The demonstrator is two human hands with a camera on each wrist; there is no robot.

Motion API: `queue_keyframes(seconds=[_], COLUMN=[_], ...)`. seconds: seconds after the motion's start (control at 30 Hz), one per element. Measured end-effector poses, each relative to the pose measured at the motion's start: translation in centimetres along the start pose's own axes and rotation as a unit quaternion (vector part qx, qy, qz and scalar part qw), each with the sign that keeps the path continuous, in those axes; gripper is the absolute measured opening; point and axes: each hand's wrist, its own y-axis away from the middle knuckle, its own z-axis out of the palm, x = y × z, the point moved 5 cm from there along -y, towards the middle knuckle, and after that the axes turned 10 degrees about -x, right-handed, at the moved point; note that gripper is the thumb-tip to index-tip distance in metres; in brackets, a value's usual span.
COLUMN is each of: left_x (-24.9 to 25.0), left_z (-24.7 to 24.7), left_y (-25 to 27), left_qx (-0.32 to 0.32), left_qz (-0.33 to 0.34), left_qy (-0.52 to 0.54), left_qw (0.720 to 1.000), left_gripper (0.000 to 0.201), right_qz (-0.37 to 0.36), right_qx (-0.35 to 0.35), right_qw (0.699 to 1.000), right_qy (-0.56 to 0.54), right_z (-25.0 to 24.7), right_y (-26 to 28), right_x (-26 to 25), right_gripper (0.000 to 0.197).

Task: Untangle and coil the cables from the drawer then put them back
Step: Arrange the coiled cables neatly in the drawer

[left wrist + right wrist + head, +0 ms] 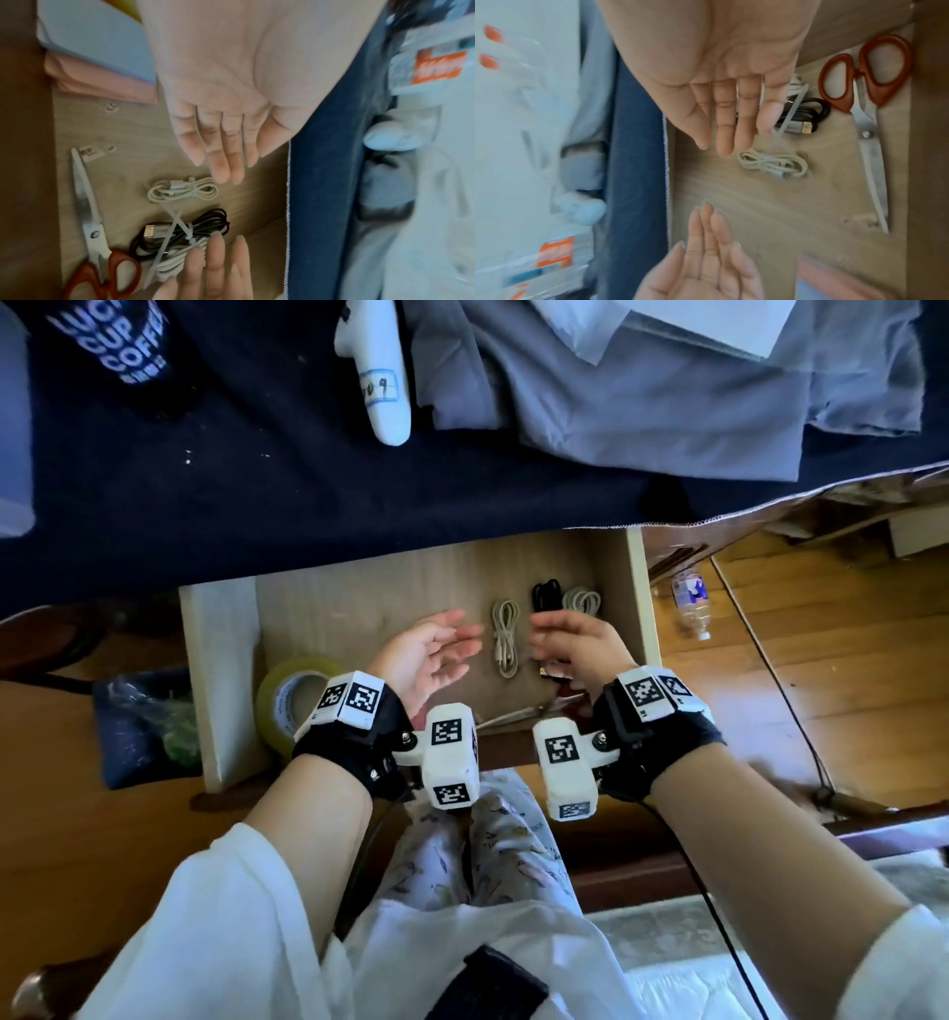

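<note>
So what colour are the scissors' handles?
Reddish-orange on the scissors, clearest in the right wrist view.

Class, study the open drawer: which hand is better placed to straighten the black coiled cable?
Probably the right hand: it hovers directly over the black cable. The open left hand sits beyond the beige cable.

1. My view shows the open drawer (pixel 634 588), its pale wooden floor carrying three coiled cables: beige cable (pixel 506 634), black cable (pixel 545 597), grey cable (pixel 583 600) (at one o'clock).
2. Scissors (pixel 518 713) lie at six o'clock, tape roll (pixel 290 695) at eight.
</note>
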Motion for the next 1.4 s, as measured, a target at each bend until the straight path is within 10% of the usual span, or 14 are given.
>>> queue_keyframes(seconds=[0.63,0.8,1.0,1.4], left_x=[-2.7,-2.8,-5.1,-7.8], left_z=[-4.4,-0.4,-0.4,-2.6], left_y=[5.7,1.3,-3.0,-5.3], left_qx=[-0.019,-0.095,-0.007,0.01], left_qz=[0.013,-0.105,-0.249,-0.344], left_qy=[-0.022,-0.125,-0.164,-0.254], left_qw=[0.999,0.982,0.954,0.904], left_gripper=[0.03,0.03,0.015,0.013], right_qz=[-0.041,0.069,0.286,0.329], right_qx=[0.056,0.065,0.005,-0.092], right_qw=[0.997,0.993,0.918,0.907], right_qy=[0.018,0.068,0.274,0.244], right_z=[3.3,0.1,-1.0,0.2], right_y=[4.7,1.4,-2.1,-3.1], right_x=[3.7,2.2,2.5,4.0], right_gripper=[0.027,0.021,0.03,0.038])
